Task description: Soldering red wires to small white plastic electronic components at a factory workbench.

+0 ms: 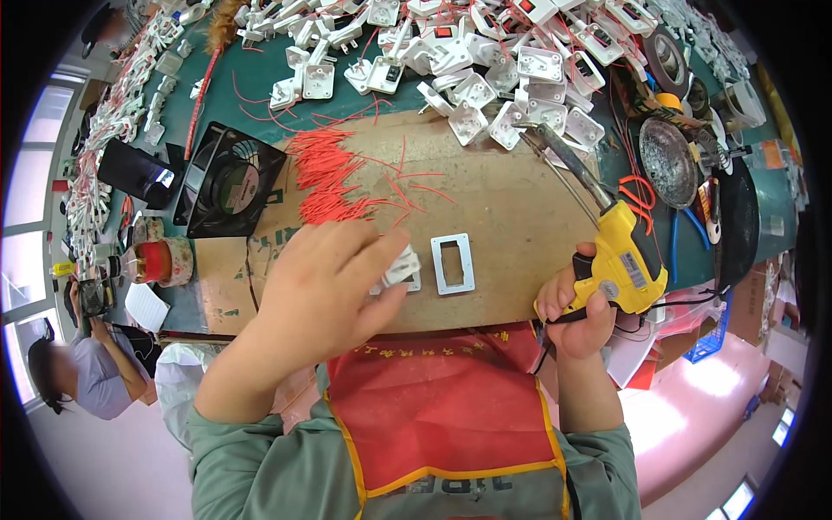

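My right hand (pixel 579 314) is wrapped round the handle of a yellow soldering gun (pixel 631 260), its long metal tip pointing up and left over the cardboard. At the middle of the board, the fingers of my left hand (pixel 334 277) close on a small white plastic part (pixel 401 267), partly hidden by them. A flat white rectangular frame (pixel 469 260) with a cut-out window lies to the right of that hand. Just beyond my left hand is a pile of short red wires (pixel 325 178). Everything rests on a brown cardboard sheet (pixel 511 199).
Heaped white plug housings (pixel 542 65) cover the far side of the green table. To the left stand a black fan (pixel 227 182), a phone (pixel 139 173) and a taped jar (pixel 156 262). Rightward lie a round metal dish (pixel 667 160) and red-handled pliers (pixel 640 204). Another person (pixel 104 377) sits at far left.
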The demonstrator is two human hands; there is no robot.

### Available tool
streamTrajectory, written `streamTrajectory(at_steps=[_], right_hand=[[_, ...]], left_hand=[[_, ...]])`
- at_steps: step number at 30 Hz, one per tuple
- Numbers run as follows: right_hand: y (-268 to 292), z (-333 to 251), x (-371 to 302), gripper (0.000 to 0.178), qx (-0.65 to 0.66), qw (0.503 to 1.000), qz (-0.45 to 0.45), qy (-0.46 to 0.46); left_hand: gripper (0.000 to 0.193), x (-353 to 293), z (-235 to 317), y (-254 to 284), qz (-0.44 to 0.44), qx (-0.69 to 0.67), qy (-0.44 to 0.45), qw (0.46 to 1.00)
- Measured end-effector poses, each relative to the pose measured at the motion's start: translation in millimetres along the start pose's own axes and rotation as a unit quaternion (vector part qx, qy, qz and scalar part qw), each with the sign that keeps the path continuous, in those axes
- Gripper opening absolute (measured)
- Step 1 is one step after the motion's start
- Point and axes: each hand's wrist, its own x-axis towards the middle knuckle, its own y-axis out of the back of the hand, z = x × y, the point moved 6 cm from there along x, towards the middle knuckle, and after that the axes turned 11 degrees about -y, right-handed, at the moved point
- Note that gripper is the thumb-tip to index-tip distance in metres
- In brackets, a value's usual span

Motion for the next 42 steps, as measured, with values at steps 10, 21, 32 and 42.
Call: streamTrajectory(at_steps=[10, 21, 32, 42], right_hand=[[1.6, 0.6, -2.2, 0.071, 0.002, 1.0, 0.011, -0.003], [-2.4, 0.7, -1.2, 0.073, -0.044, 0.998, 0.037, -0.015], [-1.1, 1.6, -2.1, 0.072, -0.026, 1.0, 0.017, -0.005], [-1.3, -0.8, -2.0, 0.07, -0.025, 0.999, 0.026, 0.0]], left_hand=[[0.052, 28.5, 20.1, -25.6, -0.089, -0.029, -0.076, 0.993], [0.046, 15.7, 13.6, -21.2, 0.114, -0.06, -0.074, 0.989], [0.045, 20.9, 14.5, -53.1, 0.083, -0.073, -0.095, 0.989], [0.042, 20.4, 12.7, -64.7, 0.049, -0.057, -0.092, 0.993]])
